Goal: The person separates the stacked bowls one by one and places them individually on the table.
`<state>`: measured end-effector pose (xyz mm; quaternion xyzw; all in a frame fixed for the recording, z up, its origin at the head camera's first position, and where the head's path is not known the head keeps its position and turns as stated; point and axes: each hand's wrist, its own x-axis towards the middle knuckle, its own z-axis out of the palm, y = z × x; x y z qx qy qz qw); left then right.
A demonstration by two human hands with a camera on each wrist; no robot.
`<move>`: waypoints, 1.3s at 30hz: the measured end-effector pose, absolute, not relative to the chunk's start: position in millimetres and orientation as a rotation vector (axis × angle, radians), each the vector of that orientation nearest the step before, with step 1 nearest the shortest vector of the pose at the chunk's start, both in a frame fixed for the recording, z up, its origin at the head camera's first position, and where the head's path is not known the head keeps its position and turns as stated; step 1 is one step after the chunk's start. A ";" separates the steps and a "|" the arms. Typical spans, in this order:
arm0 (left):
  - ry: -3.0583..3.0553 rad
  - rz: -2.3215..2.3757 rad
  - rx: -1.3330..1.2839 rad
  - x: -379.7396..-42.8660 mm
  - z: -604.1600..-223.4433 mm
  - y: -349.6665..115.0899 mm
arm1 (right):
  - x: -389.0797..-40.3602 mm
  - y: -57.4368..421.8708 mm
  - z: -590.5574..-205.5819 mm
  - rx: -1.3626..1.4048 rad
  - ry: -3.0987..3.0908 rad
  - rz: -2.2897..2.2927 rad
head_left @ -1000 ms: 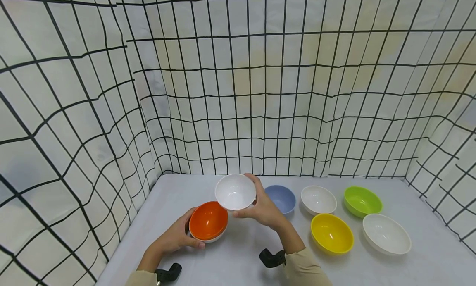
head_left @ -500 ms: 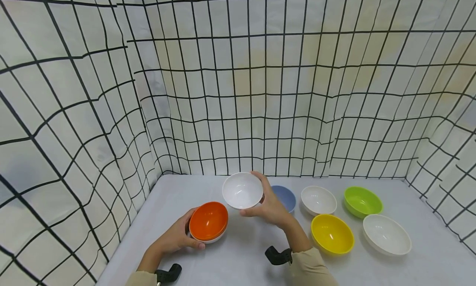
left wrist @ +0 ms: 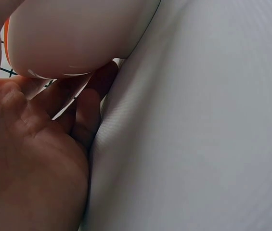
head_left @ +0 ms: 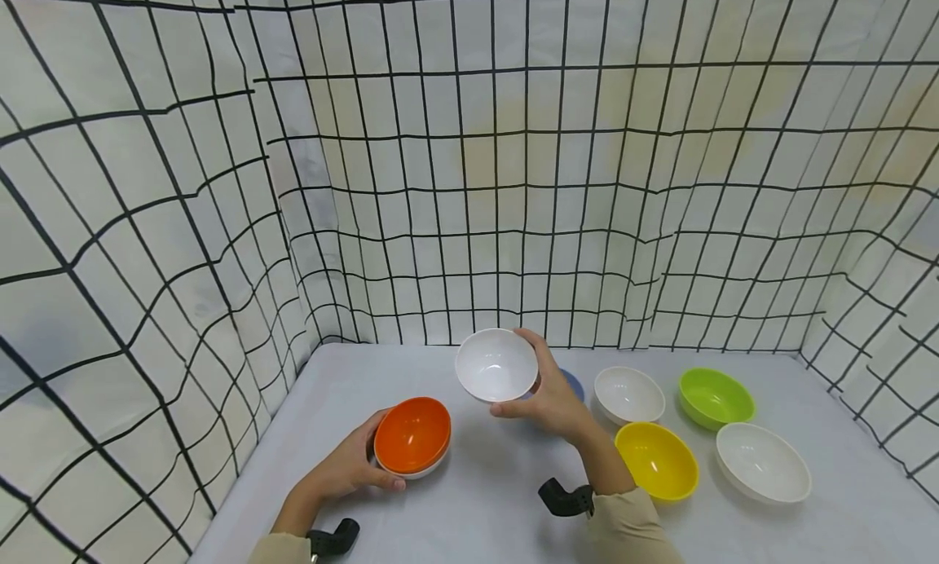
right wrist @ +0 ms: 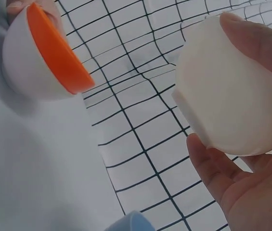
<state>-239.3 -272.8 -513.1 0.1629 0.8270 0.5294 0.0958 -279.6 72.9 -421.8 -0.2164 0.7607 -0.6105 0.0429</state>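
Note:
My left hand holds a nested pair at the left of the table, thumb at the near side and fingers round the far side. An orange bowl sits inside a white bowl; in the left wrist view, curled fingers lie against the white outer wall. My right hand grips another white bowl by its right side, raised above the table and tilted, its inside facing the head camera. The right wrist view shows that bowl's underside. Behind the right hand, a blue bowl is partly hidden.
To the right stand a small white bowl, a green bowl, a yellow bowl and a larger white bowl. A white cloth covers the table. White walls with a black grid rise at the back and sides.
My right hand has moved right and slightly up with the white bowl, away from the nested pair, and now covers more of the blue bowl. The left hand stays in place.

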 end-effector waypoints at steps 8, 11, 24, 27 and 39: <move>2.465 1.546 0.490 -239.6 -509.6 -274.5 | -269.7 87.5 -421.1 -0.711 2.395 -1.756; 2.459 1.551 0.484 -239.5 -509.0 -274.4 | -265.6 92.5 -423.7 -0.697 2.420 -1.722; 2.443 1.573 0.487 -240.4 -510.4 -272.1 | -242.1 110.9 -453.2 -0.680 2.463 -1.598; 2.441 1.575 0.489 -240.7 -511.2 -272.4 | -238.9 116.1 -460.7 -0.703 2.443 -1.580; 2.441 1.569 0.463 -239.0 -512.4 -270.9 | -222.8 132.8 -482.5 -0.583 2.489 -1.437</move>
